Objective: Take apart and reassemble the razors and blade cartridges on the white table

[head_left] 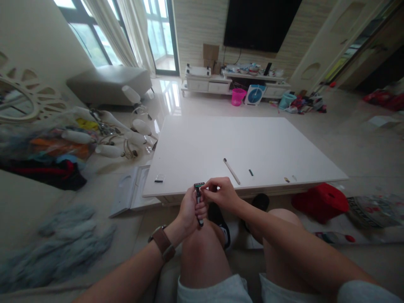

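Note:
My left hand (189, 210) is wrapped around the dark handle of a razor (199, 194), held upright just off the near edge of the white table (195, 143). Its wide black head with a green strip faces up. At the razor's neck, the fingertips of my right hand (221, 191) are pinched together; whether something small is between them is hidden. On the tabletop lie a pale toothbrush-like stick (232, 171) with a dark end and a short dark strip (251, 172). A black strip beside clear plastic (158, 181) is near the left corner.
Small pieces (286, 179) lie near the table's front right edge. A lamp with white shades (110, 150) and an opened white box (129, 187) are on the left. A red stool-like object (322, 202) stands right. Beyond are a pink basket (238, 97) and a blue fan (255, 94).

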{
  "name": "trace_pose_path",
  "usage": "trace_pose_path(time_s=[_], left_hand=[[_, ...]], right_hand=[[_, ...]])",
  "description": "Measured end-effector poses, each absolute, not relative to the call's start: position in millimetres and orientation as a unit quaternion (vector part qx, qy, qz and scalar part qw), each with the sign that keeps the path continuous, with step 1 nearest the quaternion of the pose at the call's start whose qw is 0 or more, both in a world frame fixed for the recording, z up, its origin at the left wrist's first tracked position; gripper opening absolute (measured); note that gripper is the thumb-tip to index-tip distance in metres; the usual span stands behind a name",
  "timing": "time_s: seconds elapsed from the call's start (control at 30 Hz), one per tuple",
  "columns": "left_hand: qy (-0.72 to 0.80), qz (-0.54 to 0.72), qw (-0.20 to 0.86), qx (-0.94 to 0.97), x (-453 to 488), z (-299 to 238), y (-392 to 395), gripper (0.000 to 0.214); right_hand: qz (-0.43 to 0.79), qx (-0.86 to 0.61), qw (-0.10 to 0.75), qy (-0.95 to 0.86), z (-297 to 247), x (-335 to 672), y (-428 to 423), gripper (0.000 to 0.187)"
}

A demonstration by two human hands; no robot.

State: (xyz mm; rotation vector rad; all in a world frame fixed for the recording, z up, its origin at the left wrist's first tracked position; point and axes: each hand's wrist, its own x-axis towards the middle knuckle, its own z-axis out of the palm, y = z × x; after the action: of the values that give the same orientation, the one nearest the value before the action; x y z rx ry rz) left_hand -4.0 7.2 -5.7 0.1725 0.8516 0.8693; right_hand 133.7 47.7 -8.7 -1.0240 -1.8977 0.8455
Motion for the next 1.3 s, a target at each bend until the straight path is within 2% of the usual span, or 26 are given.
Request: trace_pose_path(time_s=[0.4,0.63,1.3], left_hand=[[0.394,0.404,0.820,0.095,-3.4,-6.9,5.7,0.044],[0.390,0.414,0.817,0.091,-3.3,-5.3,5.4,0.040],[0.416,0.384,0.820,0.079,-2.5,-10.0,7.2,0.050]], right_hand=[[0.281,-0.367,0.395,-0.794,-7.5,138.4,46.7,0.011],[0.269,-0.366,0.382,-0.804,-5.2,134.1,46.1,0.021],[0.256,-0.349,0.370,-0.822,-10.0,138.9,48.3,0.011]])
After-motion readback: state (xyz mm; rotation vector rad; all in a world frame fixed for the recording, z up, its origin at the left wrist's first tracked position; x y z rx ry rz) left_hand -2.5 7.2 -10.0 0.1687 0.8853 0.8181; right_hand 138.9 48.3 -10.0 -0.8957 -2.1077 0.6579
